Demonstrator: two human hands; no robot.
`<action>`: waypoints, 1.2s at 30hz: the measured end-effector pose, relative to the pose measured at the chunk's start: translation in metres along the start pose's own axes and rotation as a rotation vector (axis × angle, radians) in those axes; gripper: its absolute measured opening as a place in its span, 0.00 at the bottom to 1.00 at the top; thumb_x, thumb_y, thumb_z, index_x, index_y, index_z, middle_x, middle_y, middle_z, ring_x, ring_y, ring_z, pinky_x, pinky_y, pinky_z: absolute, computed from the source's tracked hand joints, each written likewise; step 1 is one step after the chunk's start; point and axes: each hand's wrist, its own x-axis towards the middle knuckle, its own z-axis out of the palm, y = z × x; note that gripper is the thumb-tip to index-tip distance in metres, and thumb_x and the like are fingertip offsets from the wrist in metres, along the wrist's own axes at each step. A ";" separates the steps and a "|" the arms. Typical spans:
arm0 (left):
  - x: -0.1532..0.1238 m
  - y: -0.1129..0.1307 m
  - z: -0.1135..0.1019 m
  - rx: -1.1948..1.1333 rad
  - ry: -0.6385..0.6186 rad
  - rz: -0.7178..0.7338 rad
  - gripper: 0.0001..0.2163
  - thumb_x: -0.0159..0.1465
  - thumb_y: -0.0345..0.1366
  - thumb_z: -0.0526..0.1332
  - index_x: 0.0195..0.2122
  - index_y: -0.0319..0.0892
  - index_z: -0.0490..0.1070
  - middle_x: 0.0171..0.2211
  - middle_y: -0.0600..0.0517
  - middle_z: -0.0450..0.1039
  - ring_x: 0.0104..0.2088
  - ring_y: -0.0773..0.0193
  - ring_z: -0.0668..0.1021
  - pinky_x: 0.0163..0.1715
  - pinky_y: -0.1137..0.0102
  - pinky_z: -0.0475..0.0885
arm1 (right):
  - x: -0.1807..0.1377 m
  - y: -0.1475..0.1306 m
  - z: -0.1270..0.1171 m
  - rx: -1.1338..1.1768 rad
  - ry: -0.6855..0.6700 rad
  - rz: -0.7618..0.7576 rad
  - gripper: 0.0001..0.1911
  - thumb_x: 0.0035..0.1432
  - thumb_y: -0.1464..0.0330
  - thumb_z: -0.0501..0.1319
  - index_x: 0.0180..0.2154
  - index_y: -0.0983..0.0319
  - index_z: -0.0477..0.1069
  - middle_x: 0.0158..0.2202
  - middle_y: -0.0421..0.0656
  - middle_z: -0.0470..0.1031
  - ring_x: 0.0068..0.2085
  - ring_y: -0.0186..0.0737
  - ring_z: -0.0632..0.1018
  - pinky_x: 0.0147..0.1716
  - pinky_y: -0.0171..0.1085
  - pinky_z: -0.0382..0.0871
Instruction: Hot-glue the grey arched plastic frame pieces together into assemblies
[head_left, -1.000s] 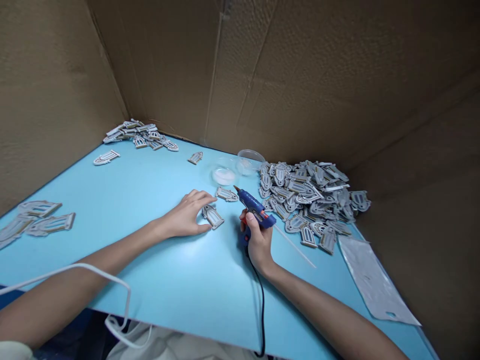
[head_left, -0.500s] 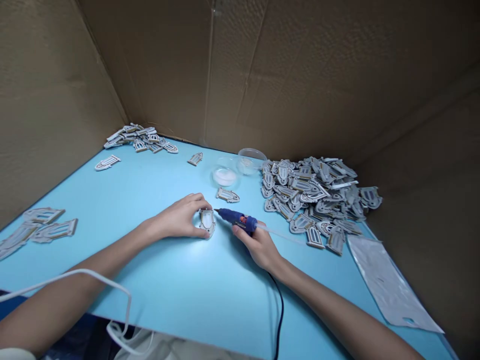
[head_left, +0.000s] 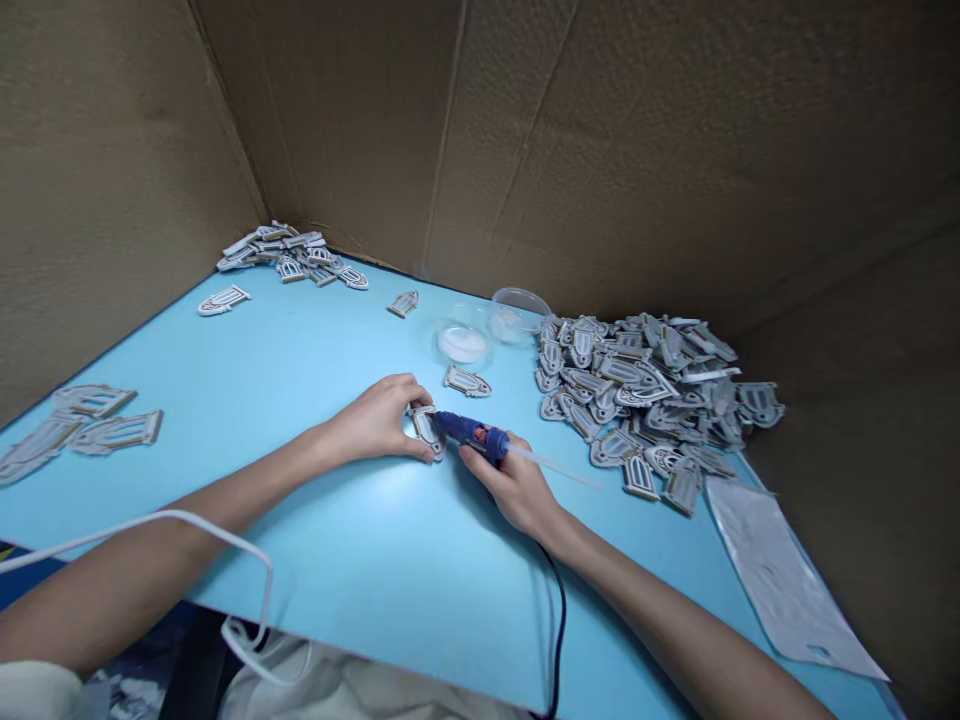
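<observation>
Well, a light blue bench [head_left: 300, 540] ran into a corner walled with brown cardboard [head_left: 570, 150], and a pale cloth [head_left: 360, 685] showed below its near edge. A big heap of grey arched pieces [head_left: 645, 400] lay toward the right, with a smaller heap [head_left: 292, 255] at the far left corner and three loose pieces [head_left: 82, 425] near the left edge. A clear dish [head_left: 461, 345] holding something white and a clear tub [head_left: 521, 315] stood beyond the hands, and a silvery plastic bag [head_left: 780, 580] lay flat at the right. A white cord [head_left: 150, 535] curved beside the left forearm, while a black cord [head_left: 559, 640] dropped over the near edge. The held arched piece [head_left: 427, 430] sat between the hands, partly hidden by fingers, and I could not tell whether the tip of the blue glue gun [head_left: 472, 435] touched it. Both arms reached forward across the bench: the left hand [head_left: 375, 420] kept a firm pinching grip on that piece just above the surface, and the right hand [head_left: 517, 490] was clenched around the glue gun, its nozzle aimed left.
</observation>
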 end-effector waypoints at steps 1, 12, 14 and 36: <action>0.000 0.000 0.000 0.000 0.002 -0.005 0.24 0.48 0.43 0.83 0.44 0.43 0.80 0.41 0.50 0.78 0.45 0.52 0.80 0.48 0.62 0.74 | 0.000 0.000 0.000 -0.003 -0.005 0.001 0.16 0.70 0.59 0.58 0.35 0.60 0.79 0.32 0.42 0.79 0.35 0.45 0.74 0.40 0.40 0.65; 0.001 -0.001 0.002 -0.016 0.028 0.008 0.25 0.46 0.42 0.84 0.42 0.43 0.79 0.40 0.51 0.78 0.43 0.53 0.80 0.45 0.64 0.73 | -0.001 0.002 0.000 -0.012 -0.038 0.075 0.19 0.71 0.56 0.58 0.44 0.60 0.83 0.37 0.45 0.82 0.40 0.50 0.77 0.43 0.42 0.70; 0.001 0.000 0.002 -0.018 0.025 0.003 0.24 0.46 0.42 0.84 0.42 0.43 0.79 0.40 0.51 0.78 0.43 0.53 0.80 0.45 0.64 0.73 | -0.001 0.001 0.000 -0.016 -0.038 0.081 0.20 0.70 0.55 0.58 0.44 0.61 0.83 0.37 0.45 0.82 0.40 0.49 0.77 0.42 0.42 0.70; 0.000 0.000 0.001 -0.018 0.011 -0.017 0.25 0.46 0.43 0.84 0.42 0.43 0.79 0.42 0.51 0.78 0.45 0.52 0.81 0.45 0.63 0.73 | 0.000 -0.001 -0.001 -0.018 -0.023 0.090 0.19 0.69 0.55 0.58 0.39 0.60 0.82 0.35 0.45 0.81 0.38 0.48 0.76 0.39 0.41 0.68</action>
